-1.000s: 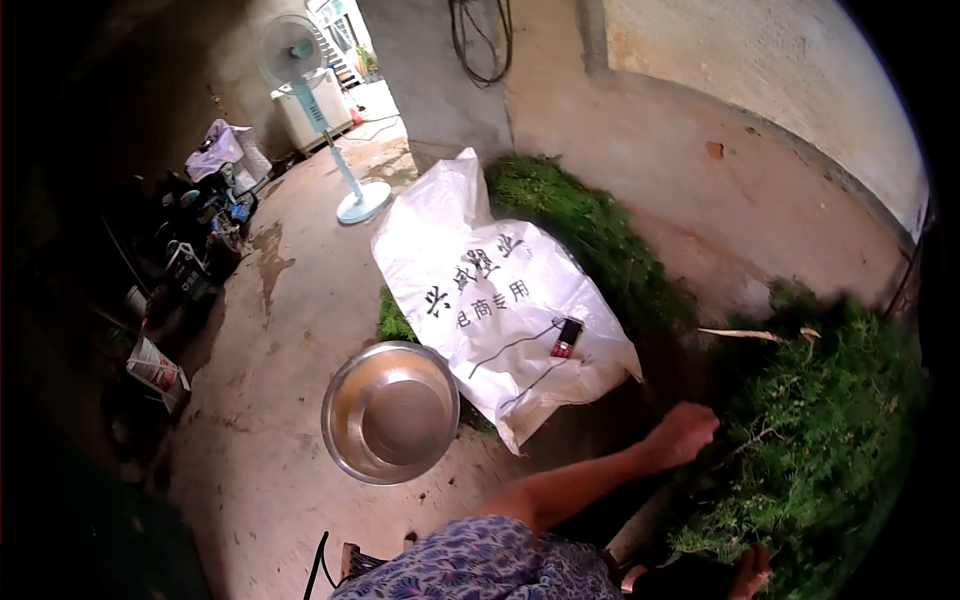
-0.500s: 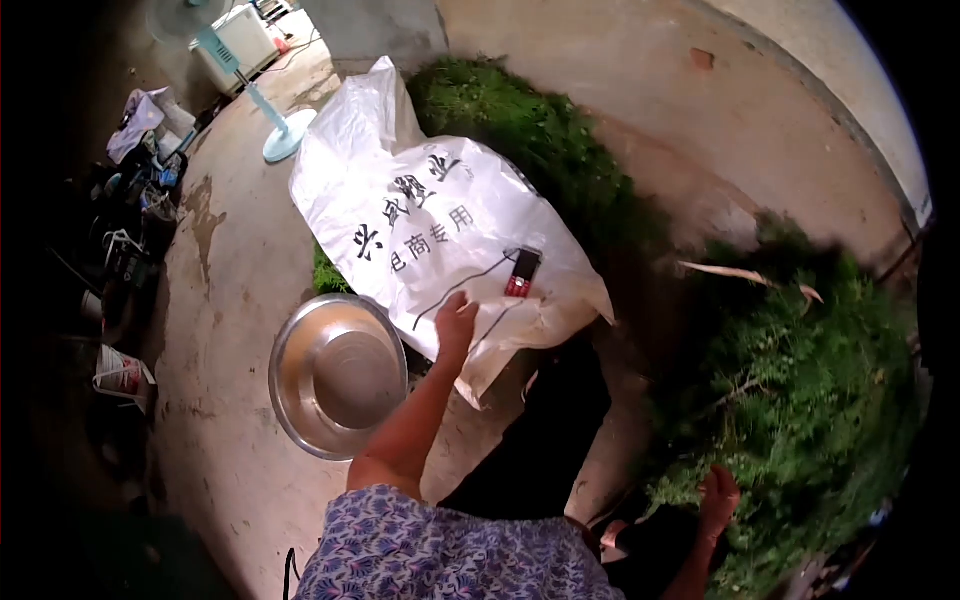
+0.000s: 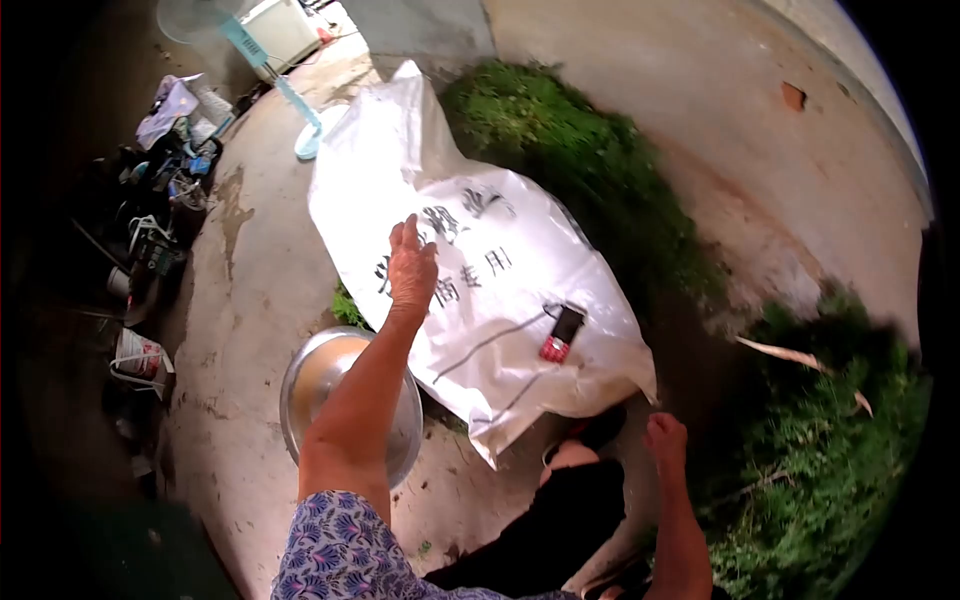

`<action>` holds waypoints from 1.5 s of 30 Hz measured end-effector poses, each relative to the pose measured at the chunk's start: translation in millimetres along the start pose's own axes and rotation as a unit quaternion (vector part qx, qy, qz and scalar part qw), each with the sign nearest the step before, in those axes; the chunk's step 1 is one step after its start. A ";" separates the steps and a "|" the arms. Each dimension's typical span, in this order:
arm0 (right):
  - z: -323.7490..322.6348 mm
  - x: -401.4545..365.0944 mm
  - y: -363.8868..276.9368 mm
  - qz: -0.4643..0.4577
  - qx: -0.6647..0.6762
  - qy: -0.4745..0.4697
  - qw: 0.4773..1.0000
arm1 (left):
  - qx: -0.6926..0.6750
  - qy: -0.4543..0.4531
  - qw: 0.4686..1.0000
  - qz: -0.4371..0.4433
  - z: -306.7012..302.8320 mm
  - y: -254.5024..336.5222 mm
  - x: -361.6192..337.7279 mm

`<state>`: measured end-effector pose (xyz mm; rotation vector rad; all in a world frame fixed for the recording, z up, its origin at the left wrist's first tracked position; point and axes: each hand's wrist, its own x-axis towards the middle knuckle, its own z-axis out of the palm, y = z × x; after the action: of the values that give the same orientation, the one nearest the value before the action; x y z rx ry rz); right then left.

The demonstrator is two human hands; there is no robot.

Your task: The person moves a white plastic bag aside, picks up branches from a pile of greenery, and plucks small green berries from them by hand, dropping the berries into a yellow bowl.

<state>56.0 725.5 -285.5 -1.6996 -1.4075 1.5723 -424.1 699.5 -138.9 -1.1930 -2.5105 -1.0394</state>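
A large white plastic sack (image 3: pixel 370 150) with black printed characters lies over the ground and greenery. My left hand (image 3: pixel 412 262) is over the sack's left part, fingers apart and pointing away from me, with nothing in it; whether it touches the sack is unclear. On the sack's lower right rests a small red and black phone (image 3: pixel 563 333) with a dark cord (image 3: pixel 490 341). Near the sack's right corner is my right hand (image 3: pixel 665 437), its fingers curled in; whether they hold the corner cannot be made out. Below my left forearm a metal basin (image 3: pixel 405 430) is partly hidden.
Cut green plants lie behind the sack (image 3: pixel 550 115) and at the right (image 3: pixel 830 450). A pale blue fan (image 3: pixel 300 105) stands at the upper left. Bags and clutter line the left side, with a white bucket (image 3: pixel 142 360). A wall (image 3: pixel 650 60) runs behind.
My left hand has moved forward over the printed characters and its fingers have spread. My right hand has risen from beside the plants to the sack's right corner. The view has shifted.
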 end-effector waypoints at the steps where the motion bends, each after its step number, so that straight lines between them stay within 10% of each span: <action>1: 9.8 11.8 -5.6 -0.007 0.003 -0.010 1.000 | -0.026 -0.022 0.999 -0.041 -6.1 11.0 13.9; 3: 19.8 27.5 -11.7 -0.205 -0.258 0.083 0.940 | -0.016 -0.009 0.999 -0.043 -1.2 12.9 34.4; 6: 41.2 65.9 -21.5 -0.282 -0.290 0.167 0.899 | 0.047 0.100 0.988 -0.109 3.1 22.8 60.0; 12: 72.6 145.6 0.2 -0.282 -0.332 0.115 0.893 | 0.299 0.231 0.901 0.211 -3.9 17.9 156.0; 18: 86.8 140.2 -43.2 -0.107 -0.430 0.097 0.891 | 0.349 -0.034 0.934 -0.070 4.0 53.4 194.4; 22: 81.3 153.0 -13.8 -0.247 -0.358 0.169 0.884 | 0.418 0.171 0.883 0.125 40.0 47.6 194.1; 25: 81.1 149.4 -12.1 -0.305 -0.334 0.178 0.874 | 0.363 0.071 0.929 0.004 44.5 56.3 204.1; 33: 89.3 141.2 -23.2 -0.344 -0.309 0.217 0.860 | 0.394 0.036 0.918 0.010 34.3 30.6 212.6; 41: 83.1 165.9 19.7 -0.239 -0.279 0.211 0.906 | -0.026 0.116 0.978 -0.169 -36.3 -117.6 263.8; 42: 83.2 164.7 14.7 -0.284 -0.298 0.232 0.881 | -0.235 0.221 0.887 -0.330 -40.2 -54.6 243.0; 45: 79.7 164.1 11.7 -0.251 -0.291 0.224 0.895 | -0.473 0.314 0.776 -0.273 -22.6 -50.2 240.1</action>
<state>-38.0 837.9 -394.8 -1.6459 -1.9550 0.4537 -623.5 810.3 -46.0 -0.0381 -1.7425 -2.4991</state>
